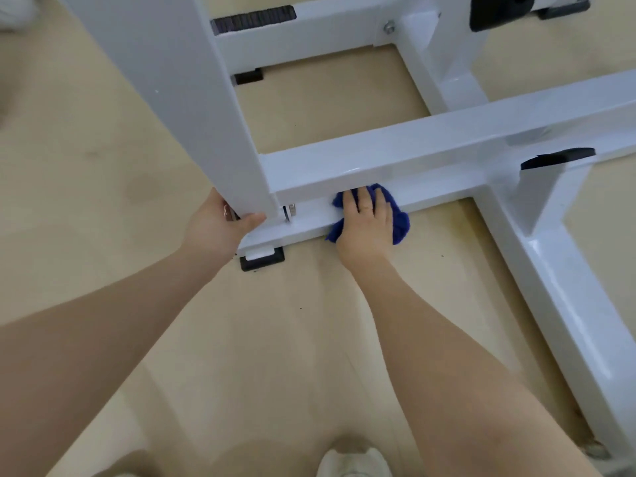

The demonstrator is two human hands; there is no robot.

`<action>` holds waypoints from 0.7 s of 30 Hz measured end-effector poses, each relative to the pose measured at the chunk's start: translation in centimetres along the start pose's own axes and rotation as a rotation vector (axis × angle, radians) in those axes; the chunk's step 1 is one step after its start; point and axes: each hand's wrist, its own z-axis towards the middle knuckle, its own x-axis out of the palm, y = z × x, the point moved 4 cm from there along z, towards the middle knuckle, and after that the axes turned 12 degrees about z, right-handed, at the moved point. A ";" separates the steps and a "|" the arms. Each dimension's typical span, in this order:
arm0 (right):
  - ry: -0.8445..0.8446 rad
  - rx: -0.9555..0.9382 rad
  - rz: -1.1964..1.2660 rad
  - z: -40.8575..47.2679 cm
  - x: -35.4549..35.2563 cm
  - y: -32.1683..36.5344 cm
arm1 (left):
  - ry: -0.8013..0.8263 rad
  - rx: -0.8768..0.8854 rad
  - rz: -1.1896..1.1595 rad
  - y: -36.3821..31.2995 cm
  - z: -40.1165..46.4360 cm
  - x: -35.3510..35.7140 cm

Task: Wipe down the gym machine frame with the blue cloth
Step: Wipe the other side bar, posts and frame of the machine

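The white gym machine frame [430,146] stands on a tan floor, its low bars forming a base. A crumpled blue cloth [401,218] lies against the lowest front bar near the floor. My right hand [366,218] lies flat on the cloth with fingers straight, pressing it onto that bar. My left hand [220,223] grips the bottom end of the slanted white upright post [192,98], thumb curled under its lower edge.
A black rubber foot [262,260] sits under the bar's left end, others farther back [248,76]. A black end cap [557,159] tops a short stub on the right. A side bar [564,304] runs toward me. My shoe [354,461] is at the bottom.
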 end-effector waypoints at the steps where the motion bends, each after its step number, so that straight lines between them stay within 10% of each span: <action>1: 0.069 -0.137 -0.009 -0.7 1.0 1.5 | -0.016 -0.002 0.027 -0.1 -0.2 0.0; 5: 0.156 -0.407 -0.042 -1.1 1.2 1.8 | -0.132 0.035 0.198 -0.4 -1.5 -0.2; 10: -0.044 -0.038 -0.005 1.2 -2.1 -4.5 | 0.066 0.042 0.423 0.5 -4.5 1.0; 14: -0.154 0.160 0.075 1.0 -1.6 -4.7 | 0.283 0.418 0.592 -3.5 -6.5 2.5; 18: 0.128 -0.298 0.092 -0.8 1.4 0.6 | 0.254 0.804 0.699 -10.8 -7.0 4.2; 21: -0.022 -0.421 0.075 0.4 -1.8 -1.6 | 0.214 0.948 0.642 -15.2 -6.4 5.4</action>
